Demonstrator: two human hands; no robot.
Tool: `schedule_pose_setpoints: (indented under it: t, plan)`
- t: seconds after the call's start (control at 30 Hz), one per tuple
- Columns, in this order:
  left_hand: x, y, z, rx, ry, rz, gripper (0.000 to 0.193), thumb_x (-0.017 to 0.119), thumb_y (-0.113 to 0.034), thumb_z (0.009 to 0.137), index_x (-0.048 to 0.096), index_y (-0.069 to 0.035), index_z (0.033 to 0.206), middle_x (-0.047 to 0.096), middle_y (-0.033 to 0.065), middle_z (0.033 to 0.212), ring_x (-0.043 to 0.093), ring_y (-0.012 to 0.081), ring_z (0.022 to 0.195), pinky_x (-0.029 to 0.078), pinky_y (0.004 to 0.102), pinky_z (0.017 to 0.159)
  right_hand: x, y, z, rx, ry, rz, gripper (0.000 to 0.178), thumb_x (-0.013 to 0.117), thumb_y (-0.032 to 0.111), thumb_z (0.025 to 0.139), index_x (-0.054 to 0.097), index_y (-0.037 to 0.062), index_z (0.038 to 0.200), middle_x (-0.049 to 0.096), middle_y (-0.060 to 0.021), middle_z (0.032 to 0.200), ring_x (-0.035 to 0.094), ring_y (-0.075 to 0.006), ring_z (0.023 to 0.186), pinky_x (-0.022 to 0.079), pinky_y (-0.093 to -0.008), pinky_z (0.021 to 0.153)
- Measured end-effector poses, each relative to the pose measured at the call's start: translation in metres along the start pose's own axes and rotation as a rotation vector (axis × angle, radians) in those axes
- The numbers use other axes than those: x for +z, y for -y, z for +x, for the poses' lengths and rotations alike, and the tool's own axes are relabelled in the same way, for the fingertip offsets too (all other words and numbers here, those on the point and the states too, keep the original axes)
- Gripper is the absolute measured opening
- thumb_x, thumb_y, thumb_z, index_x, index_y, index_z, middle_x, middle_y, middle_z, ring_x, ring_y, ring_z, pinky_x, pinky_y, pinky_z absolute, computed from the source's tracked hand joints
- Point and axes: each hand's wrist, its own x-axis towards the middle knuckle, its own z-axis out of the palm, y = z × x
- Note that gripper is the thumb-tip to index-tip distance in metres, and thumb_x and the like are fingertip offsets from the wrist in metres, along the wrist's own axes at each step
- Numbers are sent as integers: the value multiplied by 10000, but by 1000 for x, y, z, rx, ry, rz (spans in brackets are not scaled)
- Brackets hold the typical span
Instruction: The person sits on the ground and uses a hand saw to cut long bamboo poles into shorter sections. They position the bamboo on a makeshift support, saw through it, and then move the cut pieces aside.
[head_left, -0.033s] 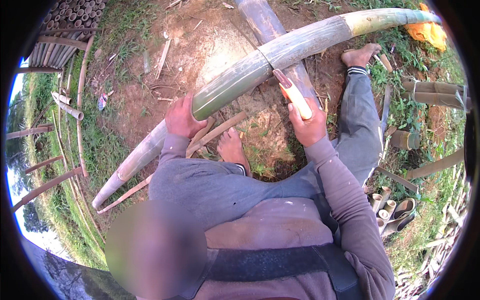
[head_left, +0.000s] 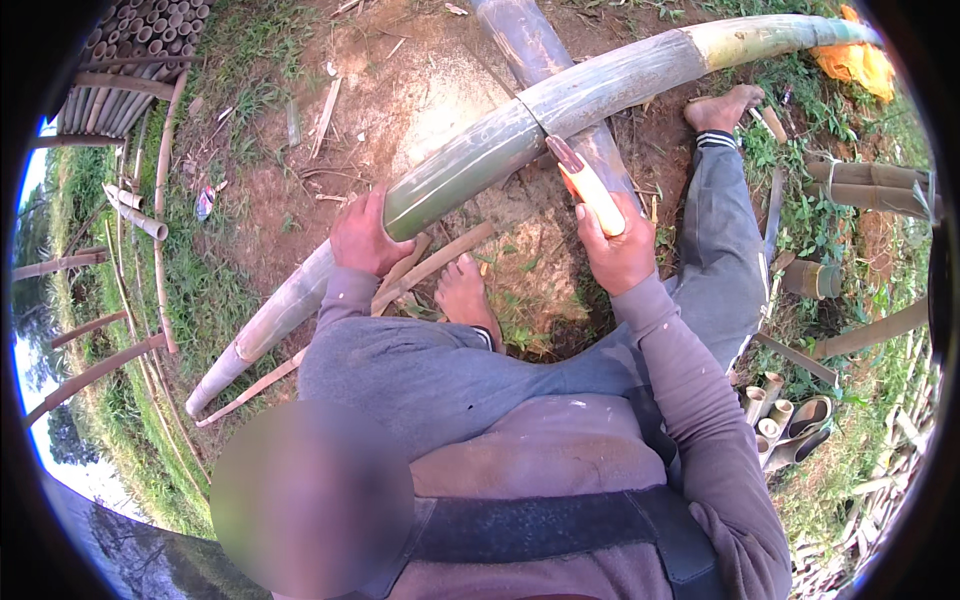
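Note:
A long thick bamboo pole (head_left: 470, 160) slants across in front of me, green in the middle and paler toward both ends. My left hand (head_left: 368, 238) is closed on the pole left of centre, its thumb on the near side. In my right hand (head_left: 617, 250) is the yellow-orange handle of a handsaw (head_left: 592, 200). The saw's thin dark blade lies across the pole and sits in a narrow cut; its far part reaches beyond the pole. A second, greyish bamboo pole (head_left: 525, 45) passes beneath the first, close to the cut.
Split bamboo strips (head_left: 440, 262) lie near my bare foot (head_left: 463, 295). Short bamboo pieces (head_left: 770, 410) and dark footwear (head_left: 805, 432) are at the right. Stacked bamboo (head_left: 150, 35) fills the far left corner. An orange plastic bag (head_left: 858, 68) touches the pole's far right end.

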Motion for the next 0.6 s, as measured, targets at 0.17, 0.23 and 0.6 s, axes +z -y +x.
schedule_pose_setpoints:
  t: [0.17, 0.23, 0.6]
  plan:
    - [1, 0, 5, 17, 0, 3, 930, 917, -457, 637, 534, -148, 1425, 687, 162, 1176, 699, 382, 1035, 570, 502, 883, -7, 2, 17, -42, 34, -33, 215, 806, 155, 924, 688, 17, 1039, 709, -133, 771, 706, -231, 649, 546, -361, 620]
    - [-6, -5, 11, 11, 11, 48, 927, 914, -455, 641, 531, -137, 1423, 683, 163, 1172, 700, 381, 1021, 571, 501, 877, -5, -7, 13, -97, 22, 3, 210, 813, 147, 919, 692, 22, 1037, 710, -133, 787, 703, -205, 657, 543, -351, 621]
    - [-13, 2, 24, -89, 194, -15, 983, 925, -438, 616, 517, -118, 1452, 689, 164, 1223, 683, 381, 1114, 562, 487, 958, -2, 24, 28, -7, 18, -4, 261, 804, 233, 944, 692, 13, 1027, 678, -126, 689, 671, -199, 578, 517, -355, 570]
